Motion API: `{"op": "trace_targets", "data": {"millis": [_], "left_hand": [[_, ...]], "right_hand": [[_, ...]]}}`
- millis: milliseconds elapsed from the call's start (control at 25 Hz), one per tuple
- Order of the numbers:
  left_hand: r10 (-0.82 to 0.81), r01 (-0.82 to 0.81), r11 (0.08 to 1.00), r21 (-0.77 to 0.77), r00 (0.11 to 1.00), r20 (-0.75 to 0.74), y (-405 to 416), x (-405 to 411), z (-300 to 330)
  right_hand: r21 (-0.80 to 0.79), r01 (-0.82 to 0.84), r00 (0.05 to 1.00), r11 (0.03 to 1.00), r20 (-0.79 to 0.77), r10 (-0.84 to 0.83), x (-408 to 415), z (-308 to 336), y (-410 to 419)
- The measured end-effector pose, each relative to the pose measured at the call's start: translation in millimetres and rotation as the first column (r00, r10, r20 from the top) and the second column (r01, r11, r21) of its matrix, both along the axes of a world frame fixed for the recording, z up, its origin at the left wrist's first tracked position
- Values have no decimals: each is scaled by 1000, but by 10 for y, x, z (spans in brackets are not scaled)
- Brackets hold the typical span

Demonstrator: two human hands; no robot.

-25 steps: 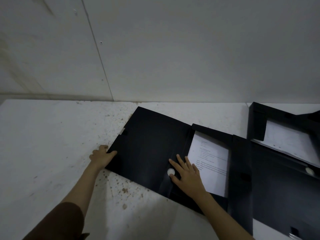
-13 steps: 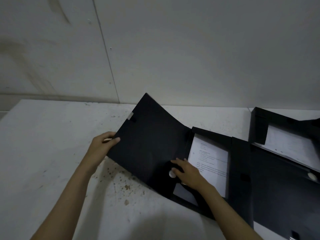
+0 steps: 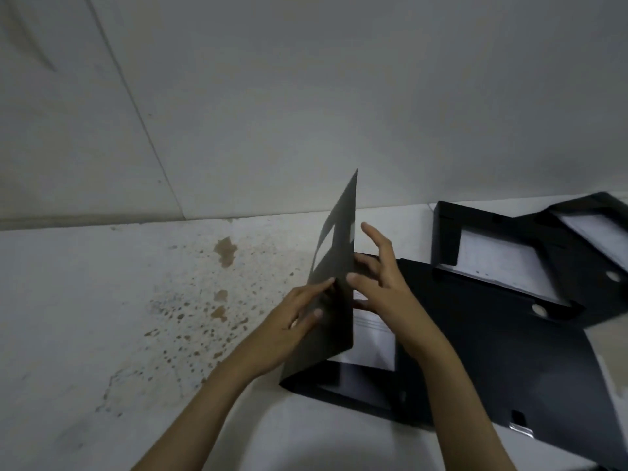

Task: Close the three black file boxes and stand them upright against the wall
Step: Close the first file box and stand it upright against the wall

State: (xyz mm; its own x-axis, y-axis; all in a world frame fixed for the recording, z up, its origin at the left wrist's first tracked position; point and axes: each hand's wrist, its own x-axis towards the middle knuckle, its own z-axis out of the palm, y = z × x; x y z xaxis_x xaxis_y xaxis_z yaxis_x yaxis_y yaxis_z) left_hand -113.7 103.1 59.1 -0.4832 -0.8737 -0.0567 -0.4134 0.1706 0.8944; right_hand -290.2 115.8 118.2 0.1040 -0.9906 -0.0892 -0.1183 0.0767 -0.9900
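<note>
The nearest black file box [image 3: 339,385] lies open on the white surface, with white paper [image 3: 373,341] in its tray. Its lid [image 3: 336,260] stands almost vertical. My left hand [image 3: 292,321] grips the lid's outer face near its free edge. My right hand [image 3: 384,283] is on the inner side with fingers spread, thumb at the lid's edge. A second open box [image 3: 445,232] with paper lies at the right near the wall. Its black flap [image 3: 509,351] is spread flat toward me. A third open box [image 3: 598,212] overlaps it at the far right.
The grey wall [image 3: 306,96] rises just behind the boxes. To the left, the white surface [image 3: 102,317] is stained with brown specks. A small metal clasp [image 3: 520,428] shows on the flat flap at the lower right.
The lid has swung up from flat on the surface to nearly vertical. My left hand rose with it, and my right hand left the white button and moved to the lid's inner side.
</note>
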Motion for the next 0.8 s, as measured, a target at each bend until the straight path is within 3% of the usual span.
{"op": "trace_targets", "data": {"millis": [120, 240, 480, 640, 800], "left_hand": [[-25, 23, 999, 39, 997, 72, -36, -189, -334], [-75, 56, 995, 85, 968, 241, -59, -250, -672], [-191, 202, 978, 45, 801, 568, -40, -364, -954], [-203, 256, 967, 12, 737, 644, -32, -359, -1012], [-178, 263, 964, -28, 723, 668, -32, -355, -1072]], "right_hand": [[64, 75, 997, 995, -24, -74, -343, -104, 157], [106, 210, 976, 972, -81, -202, -666, -325, 358], [174, 479, 875, 860, -172, -453, -966, -1043, 574], [165, 521, 843, 837, -251, -475, -866, -1342, 587], [133, 520, 771, 844, -499, -396, -819, -1565, 477]]}}
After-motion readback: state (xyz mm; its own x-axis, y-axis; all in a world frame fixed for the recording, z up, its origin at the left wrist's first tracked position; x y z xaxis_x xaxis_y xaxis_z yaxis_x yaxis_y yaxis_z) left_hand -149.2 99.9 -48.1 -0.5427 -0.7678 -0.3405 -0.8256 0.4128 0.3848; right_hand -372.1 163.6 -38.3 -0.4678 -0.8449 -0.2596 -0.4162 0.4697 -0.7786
